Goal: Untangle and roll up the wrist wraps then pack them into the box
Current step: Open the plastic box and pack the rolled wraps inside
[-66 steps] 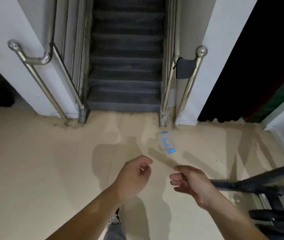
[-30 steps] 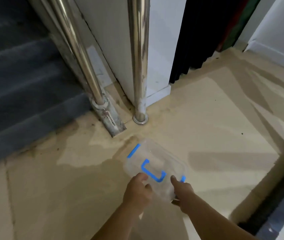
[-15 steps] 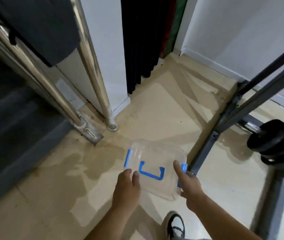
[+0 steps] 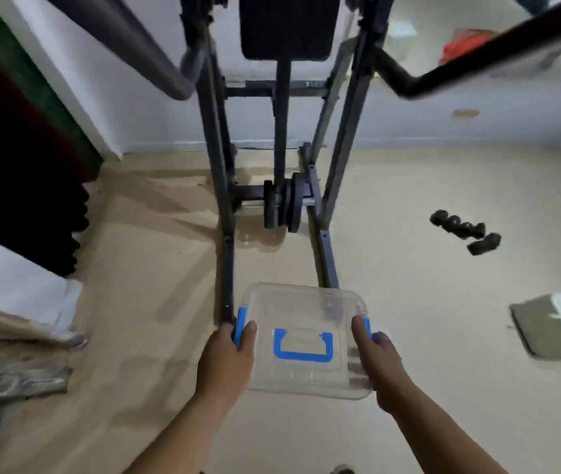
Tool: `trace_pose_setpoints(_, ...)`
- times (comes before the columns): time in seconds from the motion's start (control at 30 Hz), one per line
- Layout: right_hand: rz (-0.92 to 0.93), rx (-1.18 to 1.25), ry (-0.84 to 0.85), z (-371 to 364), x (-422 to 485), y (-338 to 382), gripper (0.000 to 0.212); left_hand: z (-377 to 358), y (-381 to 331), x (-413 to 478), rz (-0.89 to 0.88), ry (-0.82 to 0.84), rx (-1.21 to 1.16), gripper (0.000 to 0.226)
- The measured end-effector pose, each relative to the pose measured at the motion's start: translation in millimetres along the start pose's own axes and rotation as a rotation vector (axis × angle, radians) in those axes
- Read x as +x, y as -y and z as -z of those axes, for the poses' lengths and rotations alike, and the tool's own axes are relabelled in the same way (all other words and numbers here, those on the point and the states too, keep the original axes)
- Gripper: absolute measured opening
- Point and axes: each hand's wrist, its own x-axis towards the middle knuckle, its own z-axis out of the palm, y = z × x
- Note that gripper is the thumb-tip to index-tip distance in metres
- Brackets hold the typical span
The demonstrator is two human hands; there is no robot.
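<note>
Left hand and right hand grip box, half-hiding latches.

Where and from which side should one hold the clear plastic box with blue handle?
Grip the clear plastic box at its latched ends, one hand from each side, as the left hand and right hand do: its blue handle lies folded flat.

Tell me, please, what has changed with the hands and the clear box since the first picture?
The clear box lay on the floor beside the stair rail, and both hands were empty. The left hand and the right hand have gripped its two ends and lifted it, and the person has turned from the stairs toward a weight rack. Unchanged: its lid is on, the blue handle flat.
</note>
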Motion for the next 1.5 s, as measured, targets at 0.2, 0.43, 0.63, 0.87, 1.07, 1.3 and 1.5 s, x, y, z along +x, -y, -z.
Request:
trace_pose_setpoints(0.2, -0.037, 0.243, -0.261, 230.1, 17.1, -33.8, 0.058, -179.8, -148.5, -84.9, -0.155, 0.247, 0.166, 0.043)
trace_pose_setpoints(0.43, -0.009, 0.423, -0.358, 419.3, 54.3, -22.3, 0.056, -331.6, -288.6, -118.5, -0.337, 0.341, 0.245, 0.046)
trace_pose_setpoints(0.63, -0.02, 0.456, -0.404, 542.5, 128.9, 7.4, 0.055, -458.9, -401.2, -88.9, -0.44, 0.429, 0.282, 0.044)
trace_pose_setpoints(0.87, 0.001, 0.463, -0.549, 697.3, 209.8, 70.9, 0.054, -601.0, -559.7, -84.3, -0.491, 0.569, 0.267, 0.049)
trace_pose_setpoints(1.07, -0.039, 0.627, -0.544, 829.6, 302.8, 105.5, 0.056, -719.0, -682.5, -63.2, -0.486, 0.648, 0.209, 0.057)
trace_pose_setpoints(1.3, 0.186, 0.432, -0.649, 942.1, 430.3, 190.1, 0.028, -825.2, -793.1, -43.2, -0.394, 0.508, 0.103, 0.043)
trace_pose_setpoints(1.5, 0.131, 0.345, -0.48, 988.6, 524.7, 294.6, 0.04, -862.5, -872.7, 11.9, -0.31, 0.392, -0.013, 0.047)
